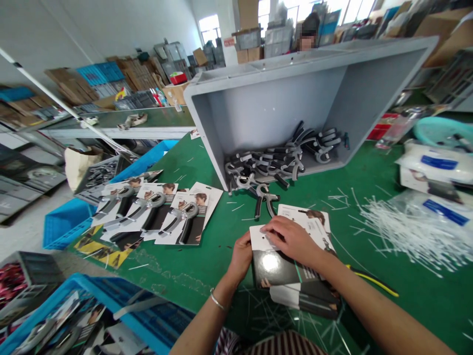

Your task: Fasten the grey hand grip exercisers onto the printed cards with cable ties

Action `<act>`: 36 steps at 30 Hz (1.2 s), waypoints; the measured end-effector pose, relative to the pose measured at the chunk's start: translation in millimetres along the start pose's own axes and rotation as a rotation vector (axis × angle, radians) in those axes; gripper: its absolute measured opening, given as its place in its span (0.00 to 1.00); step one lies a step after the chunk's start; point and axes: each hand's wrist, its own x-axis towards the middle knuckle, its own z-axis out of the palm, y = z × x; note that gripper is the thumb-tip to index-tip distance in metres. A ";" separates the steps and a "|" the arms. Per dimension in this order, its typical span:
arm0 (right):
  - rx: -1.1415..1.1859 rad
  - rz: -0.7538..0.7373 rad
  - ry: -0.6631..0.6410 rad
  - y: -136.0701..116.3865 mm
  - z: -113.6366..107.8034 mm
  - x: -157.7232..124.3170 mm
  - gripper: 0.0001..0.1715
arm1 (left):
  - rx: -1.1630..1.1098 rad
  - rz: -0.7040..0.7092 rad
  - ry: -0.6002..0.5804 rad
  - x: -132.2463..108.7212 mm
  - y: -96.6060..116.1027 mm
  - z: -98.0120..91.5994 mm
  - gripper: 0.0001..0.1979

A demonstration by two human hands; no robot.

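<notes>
A printed backing card (269,268), white at the top and dark below, lies in front of me on a pile of similar cards (318,298). My left hand (242,254) grips its left edge, fingers partly hidden behind it. Across the card's white upper part lies my right hand (290,236), its fingers bent and closed on the card near small holes. Just beyond the cards, a grey and black hand grip strengthener (266,195) leans at the mouth of a tipped grey crate (273,98). Many more grip strengtheners (269,160) lie heaped inside that crate.
Cards with grips attached (186,217) lie at left on the green table (177,276). White cable ties (410,227) are spread at right, near a yellow-handled tool (375,281). A blue crate (121,291) stands lower left. Another person (307,37) is behind the grey crate.
</notes>
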 end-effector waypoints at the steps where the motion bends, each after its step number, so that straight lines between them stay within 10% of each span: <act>1: 0.002 0.001 0.002 0.4 0.3 0.0 0.08 | -0.003 -0.005 -0.007 1.5 -0.3 0.5 0.14; 18: -0.109 -0.009 -0.032 -2.8 0.7 -0.1 0.06 | -0.299 -0.022 -0.045 -4.3 14.1 -1.9 0.17; 23: -0.066 -0.005 -0.022 -5.6 1.7 1.4 0.08 | 0.097 0.083 0.027 9.7 36.6 -10.9 0.17; 28: 0.158 0.077 0.134 -9.9 -23.2 -4.0 0.08 | 0.340 0.026 -0.264 29.2 58.9 -11.1 0.15; 31: 0.136 0.240 0.298 -5.1 -48.3 6.7 0.12 | 0.315 -0.003 -0.137 15.0 61.4 -9.4 0.14; 36: -0.188 0.350 -0.215 11.8 -52.5 77.5 0.17 | 0.197 -0.141 0.014 -34.0 50.3 -4.4 0.24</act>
